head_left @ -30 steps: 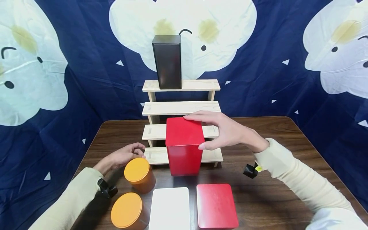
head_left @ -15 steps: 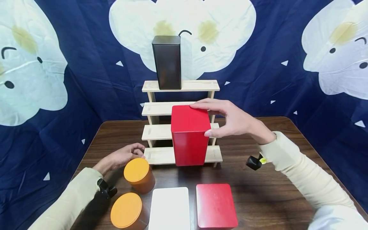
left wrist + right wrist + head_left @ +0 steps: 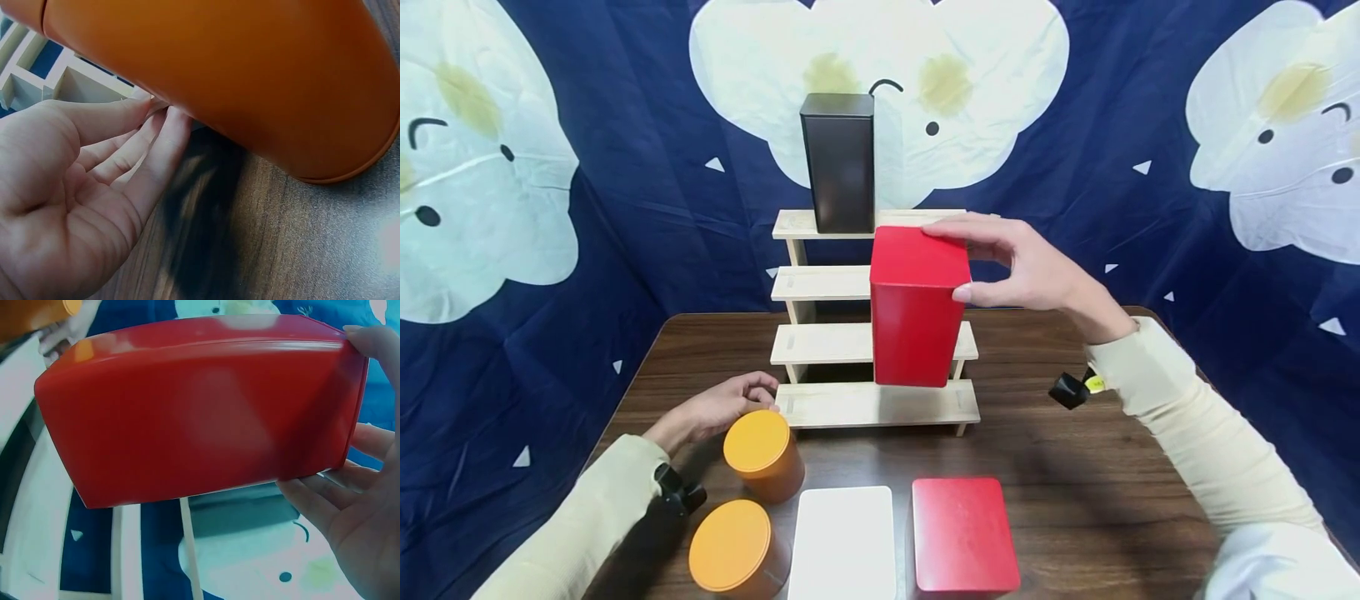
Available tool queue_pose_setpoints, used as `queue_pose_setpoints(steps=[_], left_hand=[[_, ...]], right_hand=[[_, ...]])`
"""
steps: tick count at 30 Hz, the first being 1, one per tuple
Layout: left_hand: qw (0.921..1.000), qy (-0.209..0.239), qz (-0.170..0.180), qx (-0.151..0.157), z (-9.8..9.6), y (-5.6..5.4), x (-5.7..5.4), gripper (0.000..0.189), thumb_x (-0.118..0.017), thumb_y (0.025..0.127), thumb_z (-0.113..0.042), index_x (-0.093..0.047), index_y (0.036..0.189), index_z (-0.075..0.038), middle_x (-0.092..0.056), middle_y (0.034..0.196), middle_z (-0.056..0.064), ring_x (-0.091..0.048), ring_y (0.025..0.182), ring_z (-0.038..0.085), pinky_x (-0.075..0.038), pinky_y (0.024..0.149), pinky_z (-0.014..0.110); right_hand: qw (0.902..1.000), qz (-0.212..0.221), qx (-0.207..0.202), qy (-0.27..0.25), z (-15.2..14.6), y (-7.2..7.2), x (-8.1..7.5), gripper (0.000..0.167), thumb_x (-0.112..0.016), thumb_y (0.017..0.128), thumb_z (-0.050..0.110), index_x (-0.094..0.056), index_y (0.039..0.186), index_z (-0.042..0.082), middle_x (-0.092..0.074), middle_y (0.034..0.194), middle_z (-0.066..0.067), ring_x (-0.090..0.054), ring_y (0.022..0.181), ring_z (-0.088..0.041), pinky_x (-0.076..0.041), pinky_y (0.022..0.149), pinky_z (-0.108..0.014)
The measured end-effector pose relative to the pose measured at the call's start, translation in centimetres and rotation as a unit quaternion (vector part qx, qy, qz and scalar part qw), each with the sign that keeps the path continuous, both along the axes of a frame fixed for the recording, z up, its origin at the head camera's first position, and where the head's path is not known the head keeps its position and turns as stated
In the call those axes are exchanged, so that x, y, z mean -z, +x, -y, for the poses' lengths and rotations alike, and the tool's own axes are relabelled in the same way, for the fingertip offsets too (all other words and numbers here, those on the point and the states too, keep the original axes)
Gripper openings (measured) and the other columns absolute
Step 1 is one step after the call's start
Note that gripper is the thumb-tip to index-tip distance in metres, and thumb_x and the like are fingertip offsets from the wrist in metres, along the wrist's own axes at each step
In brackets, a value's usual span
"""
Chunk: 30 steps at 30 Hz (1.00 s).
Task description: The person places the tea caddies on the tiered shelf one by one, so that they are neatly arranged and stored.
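My right hand (image 3: 1022,262) grips a tall red tin (image 3: 917,333) by its lidded top, thumb on the near edge and fingers across the far side. The tin hangs upright in front of the wooden tiered shelf (image 3: 820,404), hiding part of its right half. In the right wrist view, the red tin (image 3: 200,419) fills the middle, with fingers (image 3: 325,497) around its lid end. My left hand (image 3: 722,408) is at the left end of the lowest step. In the left wrist view, its thumb and fingertips pinch the step's edge, partly hidden behind an orange round tin (image 3: 250,75).
A black tin (image 3: 838,175) stands on the top step. On the brown table (image 3: 1075,500) are another orange tin (image 3: 730,546), a white-topped box (image 3: 842,542) and a second red tin (image 3: 966,533). A blue cloth (image 3: 640,167) with clouds hangs behind.
My right hand has raised the red tin and carried it to the right, from before the lowest steps to the height of the upper ones. The left hand stays in place.
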<state>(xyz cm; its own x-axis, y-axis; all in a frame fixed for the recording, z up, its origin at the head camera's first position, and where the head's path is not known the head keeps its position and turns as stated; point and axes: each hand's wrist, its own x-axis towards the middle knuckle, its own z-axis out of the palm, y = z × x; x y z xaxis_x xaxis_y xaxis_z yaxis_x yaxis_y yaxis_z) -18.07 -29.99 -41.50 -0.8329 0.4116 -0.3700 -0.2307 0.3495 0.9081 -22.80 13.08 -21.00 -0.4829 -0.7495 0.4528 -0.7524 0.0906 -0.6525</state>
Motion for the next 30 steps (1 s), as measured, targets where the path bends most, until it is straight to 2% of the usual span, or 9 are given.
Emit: queue_pose_setpoints(steps=[13, 22, 30], left_hand=[[1.0, 0.001, 0.007, -0.005, 0.0, -0.2, 0.0, 0.049, -0.057, 0.092, -0.005, -0.031, 0.132, 0.008, -0.063, 0.092, 0.008, -0.063, 0.08, 0.018, -0.056, 0.069, 0.028], [1.0, 0.003, 0.006, 0.0, 0.0, 0.0, 0.0, 0.05, -0.057, 0.093, -0.007, -0.03, 0.133, 0.008, -0.064, 0.093, 0.008, -0.063, 0.081, 0.019, -0.056, 0.071, 0.029], [1.0, 0.002, 0.003, 0.004, 0.0, 0.0, -0.2, 0.05, -0.056, 0.094, -0.007, -0.03, 0.133, 0.008, -0.064, 0.093, 0.008, -0.062, 0.082, 0.019, -0.056, 0.071, 0.029]], right_hand=[[0.9987, 0.003, 0.027, -0.042, -0.6, -2.4, -1.8, 0.058, -0.069, 0.082, 0.001, -0.05, 0.137, 0.002, -0.055, 0.129, -0.012, -0.06, 0.11, -0.02, -0.05, 0.092, -0.022], [0.9958, 0.016, 0.078, -0.044, -0.6, -4.1, -2.5, 0.057, -0.069, 0.084, 0.005, -0.05, 0.138, 0.007, -0.054, 0.132, -0.011, -0.06, 0.112, -0.015, -0.048, 0.094, -0.02], [0.9921, 0.033, 0.105, -0.06, -0.1, -5.5, -3.7, 0.056, -0.069, 0.083, 0.005, -0.053, 0.136, 0.008, -0.054, 0.132, -0.01, -0.061, 0.112, -0.018, -0.05, 0.092, -0.021]])
